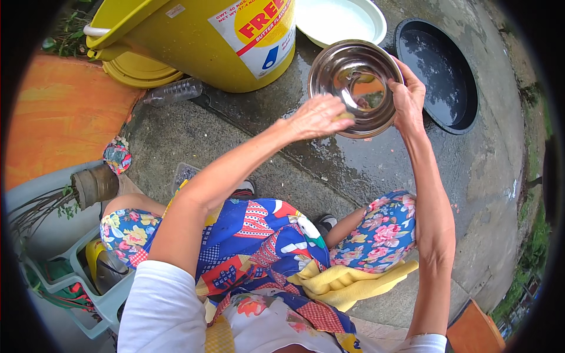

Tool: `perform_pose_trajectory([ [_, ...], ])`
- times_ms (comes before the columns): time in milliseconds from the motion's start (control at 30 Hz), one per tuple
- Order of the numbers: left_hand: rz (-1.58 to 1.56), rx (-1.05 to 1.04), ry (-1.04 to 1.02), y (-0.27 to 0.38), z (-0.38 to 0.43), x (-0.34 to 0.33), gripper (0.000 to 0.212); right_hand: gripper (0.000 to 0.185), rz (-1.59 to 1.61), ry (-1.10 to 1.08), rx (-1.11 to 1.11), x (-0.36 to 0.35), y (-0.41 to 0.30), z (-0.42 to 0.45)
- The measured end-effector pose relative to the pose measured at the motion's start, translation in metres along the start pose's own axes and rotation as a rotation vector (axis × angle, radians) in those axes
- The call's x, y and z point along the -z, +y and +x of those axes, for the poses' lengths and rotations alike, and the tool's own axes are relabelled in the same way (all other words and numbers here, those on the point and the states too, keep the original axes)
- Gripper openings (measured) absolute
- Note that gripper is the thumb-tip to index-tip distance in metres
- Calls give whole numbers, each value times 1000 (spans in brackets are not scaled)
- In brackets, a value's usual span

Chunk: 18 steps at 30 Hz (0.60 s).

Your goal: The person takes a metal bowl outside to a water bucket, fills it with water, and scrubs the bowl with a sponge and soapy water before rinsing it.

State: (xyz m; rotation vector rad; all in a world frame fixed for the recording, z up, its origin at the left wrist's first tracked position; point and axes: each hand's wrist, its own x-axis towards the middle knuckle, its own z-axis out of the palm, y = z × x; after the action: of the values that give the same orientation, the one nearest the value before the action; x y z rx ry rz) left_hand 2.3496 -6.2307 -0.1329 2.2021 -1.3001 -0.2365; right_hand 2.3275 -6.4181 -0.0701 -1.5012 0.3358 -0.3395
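A shiny stainless steel bowl (368,95) is tilted in front of me, its hollow side facing up towards me. My right hand (408,99) grips it by the right rim, thumb on the inside and fingers behind. At the bowl's lower left, my left hand (320,115) reaches over the rim with bent fingers. A small yellowish pad, probably a sponge (347,116), shows under those fingertips, mostly hidden. Beyond the bowl sits a white basin (304,33) with cloudy whitish liquid. To its right a black basin (471,95) holds water that reflects foliage.
A large yellow tub (185,39) with a printed label stands at the upper left. Near its base lie a yellow lid (137,73) and a clear plastic bottle (174,92). A yellow cloth (353,287) hangs by my right knee. The concrete floor (212,128) is wet in places.
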Motion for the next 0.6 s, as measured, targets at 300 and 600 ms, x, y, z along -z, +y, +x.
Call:
perform_pose_trajectory([
  [300, -188, -68, 810, 30, 89, 26, 11, 53, -46, -93, -40, -18, 6, -3],
  [600, -120, 509, 897, -38, 70, 38, 16, 54, -41, -60, -89, -29, -18, -18],
])
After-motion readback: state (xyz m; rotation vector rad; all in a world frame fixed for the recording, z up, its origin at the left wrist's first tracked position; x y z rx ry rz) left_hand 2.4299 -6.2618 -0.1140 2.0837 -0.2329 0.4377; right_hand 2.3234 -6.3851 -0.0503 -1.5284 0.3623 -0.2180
